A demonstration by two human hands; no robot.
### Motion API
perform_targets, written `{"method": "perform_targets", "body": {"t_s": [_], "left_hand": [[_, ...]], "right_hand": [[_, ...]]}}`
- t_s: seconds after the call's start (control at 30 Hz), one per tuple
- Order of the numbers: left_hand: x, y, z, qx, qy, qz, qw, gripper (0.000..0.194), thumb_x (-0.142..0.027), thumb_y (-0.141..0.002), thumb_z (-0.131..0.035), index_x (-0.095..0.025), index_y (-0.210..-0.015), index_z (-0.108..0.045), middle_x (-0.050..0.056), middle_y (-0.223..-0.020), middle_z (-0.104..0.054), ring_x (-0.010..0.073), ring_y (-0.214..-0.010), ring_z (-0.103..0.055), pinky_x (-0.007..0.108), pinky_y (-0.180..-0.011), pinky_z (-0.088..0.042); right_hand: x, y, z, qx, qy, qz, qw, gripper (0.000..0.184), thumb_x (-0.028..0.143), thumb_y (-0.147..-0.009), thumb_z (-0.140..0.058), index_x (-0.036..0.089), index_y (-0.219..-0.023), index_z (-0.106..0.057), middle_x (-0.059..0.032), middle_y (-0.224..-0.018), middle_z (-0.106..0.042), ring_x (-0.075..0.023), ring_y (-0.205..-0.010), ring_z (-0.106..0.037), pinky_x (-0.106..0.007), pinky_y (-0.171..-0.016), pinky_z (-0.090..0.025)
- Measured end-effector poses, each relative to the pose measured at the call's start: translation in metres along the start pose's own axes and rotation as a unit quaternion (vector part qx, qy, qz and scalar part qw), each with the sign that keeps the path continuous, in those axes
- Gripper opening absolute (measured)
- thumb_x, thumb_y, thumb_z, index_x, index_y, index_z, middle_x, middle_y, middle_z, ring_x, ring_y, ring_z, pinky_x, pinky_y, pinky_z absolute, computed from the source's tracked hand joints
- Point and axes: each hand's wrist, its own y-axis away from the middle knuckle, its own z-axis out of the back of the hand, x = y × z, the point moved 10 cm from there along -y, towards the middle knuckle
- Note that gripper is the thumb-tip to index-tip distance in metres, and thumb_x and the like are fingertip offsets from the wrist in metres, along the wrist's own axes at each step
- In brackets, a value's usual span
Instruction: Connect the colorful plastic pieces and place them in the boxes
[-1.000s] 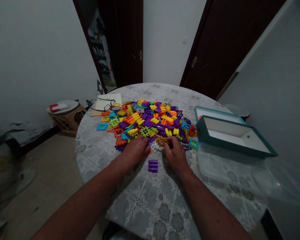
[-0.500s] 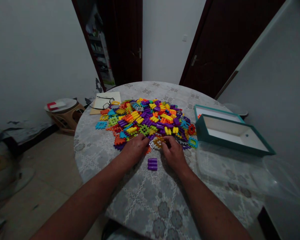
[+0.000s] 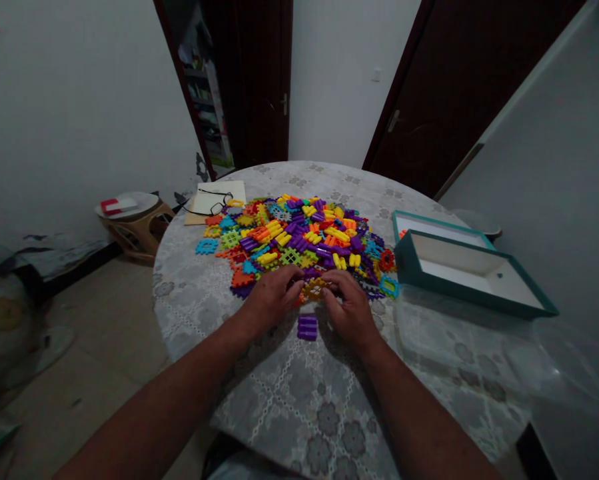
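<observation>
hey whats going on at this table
A person's right hand is holding a golden-yellow lattice piece by one side. The left hand is at its other side, though its exact grip is hard to see. They are at the near edge of a big pile of colorful plastic pieces. A purple ridged block lies apart, closer to the person, and an open teal box sits to the right.

Left hand (image 3: 273, 293) and right hand (image 3: 350, 308) partly hide the golden piece (image 3: 312, 289).
</observation>
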Motion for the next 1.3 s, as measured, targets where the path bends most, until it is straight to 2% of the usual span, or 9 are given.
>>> {"method": "perform_targets", "body": {"t_s": [0.13,0.2,0.33,0.47,0.63,0.8,1.03,1.17,1.3], "left_hand": [[-0.004,0.005,-0.016,0.054,0.07,0.017,0.996,0.021,-0.021,-0.102,-0.057,-0.024,-0.115,-0.072,0.004,-0.111,-0.081,0.0209,-0.102,-0.075,0.033,-0.092,-0.055],[-0.004,0.007,-0.018,0.067,0.078,0.02,0.994,0.021,-0.021,-0.102,-0.056,-0.024,-0.115,-0.073,0.004,-0.111,-0.081,0.0208,-0.101,-0.075,0.033,-0.092,-0.056],[0.009,0.009,0.006,0.026,0.042,0.034,0.998,0.021,-0.019,-0.1,-0.055,-0.023,-0.109,-0.075,0.004,-0.107,-0.081,0.0206,-0.101,-0.074,0.033,-0.094,-0.055],[0.024,0.017,0.03,-0.003,-0.027,0.048,0.998,0.017,-0.021,-0.1,-0.06,-0.021,-0.11,-0.074,0.005,-0.108,-0.079,0.0206,-0.099,-0.073,0.034,-0.094,-0.055],[0.014,0.032,-0.006,0.11,-0.179,-0.007,0.978,0.015,-0.027,-0.1,-0.069,-0.019,-0.112,-0.074,0.011,-0.113,-0.073,0.0281,-0.108,-0.068,0.041,-0.096,-0.055],[0.006,0.033,-0.031,0.128,-0.252,-0.021,0.959,0.013,-0.027,-0.103,-0.064,-0.019,-0.103,-0.075,0.013,-0.114,-0.068,0.0301,-0.108,-0.063,0.043,-0.095,-0.054],[0.007,0.027,-0.039,0.139,-0.216,-0.033,0.966,0.016,-0.019,-0.103,-0.056,-0.018,-0.103,-0.072,0.014,-0.113,-0.067,0.0307,-0.111,-0.06,0.045,-0.099,-0.052],[0.004,0.023,-0.021,0.09,-0.145,-0.048,0.984,0.018,-0.029,-0.109,-0.05,-0.021,-0.105,-0.065,0.013,-0.113,-0.067,0.0284,-0.108,-0.061,0.043,-0.098,-0.051],[0.017,0.018,-0.01,0.072,-0.042,0.01,0.996,0.022,-0.034,-0.112,-0.043,-0.023,-0.103,-0.061,0.007,-0.102,-0.069,0.0234,-0.095,-0.064,0.037,-0.087,-0.052]], "right_hand": [[0.001,0.0,-0.003,0.021,0.004,-0.003,1.0,0.02,0.023,-0.101,-0.059,0.024,-0.117,-0.072,-0.0118,-0.126,-0.073,-0.0258,-0.119,-0.069,-0.04,-0.101,-0.058],[-0.004,0.002,-0.005,0.037,0.019,-0.019,0.999,0.018,0.025,-0.1,-0.06,0.023,-0.114,-0.071,-0.0106,-0.119,-0.075,-0.0249,-0.107,-0.072,-0.038,-0.094,-0.058],[-0.009,0.003,-0.002,0.041,0.059,-0.04,0.997,0.02,0.025,-0.097,-0.06,0.021,-0.114,-0.071,-0.0073,-0.101,-0.075,-0.0217,-0.085,-0.07,-0.035,-0.082,-0.057],[-0.005,0.001,-0.002,0.064,0.1,-0.004,0.993,0.028,0.02,-0.097,-0.057,0.02,-0.122,-0.071,-0.0111,-0.114,-0.075,-0.0249,-0.099,-0.071,-0.037,-0.091,-0.056],[-0.008,0.005,-0.016,0.131,0.143,0.024,0.981,0.026,0.017,-0.096,-0.058,0.02,-0.116,-0.073,-0.0109,-0.108,-0.074,-0.0264,-0.1,-0.069,-0.037,-0.09,-0.054],[-0.01,0.005,-0.016,0.128,0.143,0.023,0.981,0.027,0.015,-0.095,-0.057,0.02,-0.116,-0.073,-0.01,-0.108,-0.074,-0.0259,-0.101,-0.069,-0.037,-0.091,-0.053],[-0.014,0.003,-0.013,0.112,0.138,0.01,0.984,0.025,0.017,-0.095,-0.058,0.021,-0.115,-0.074,-0.0101,-0.108,-0.074,-0.0262,-0.1,-0.07,-0.037,-0.091,-0.054],[-0.012,0.002,-0.01,0.111,0.13,0.004,0.985,0.024,0.017,-0.095,-0.058,0.021,-0.113,-0.073,-0.0095,-0.107,-0.074,-0.0251,-0.098,-0.07,-0.036,-0.09,-0.054],[-0.004,0.002,-0.012,0.128,0.109,0.018,0.986,0.022,0.016,-0.094,-0.058,0.02,-0.11,-0.072,-0.0088,-0.103,-0.073,-0.0245,-0.095,-0.069,-0.036,-0.087,-0.054]]}}
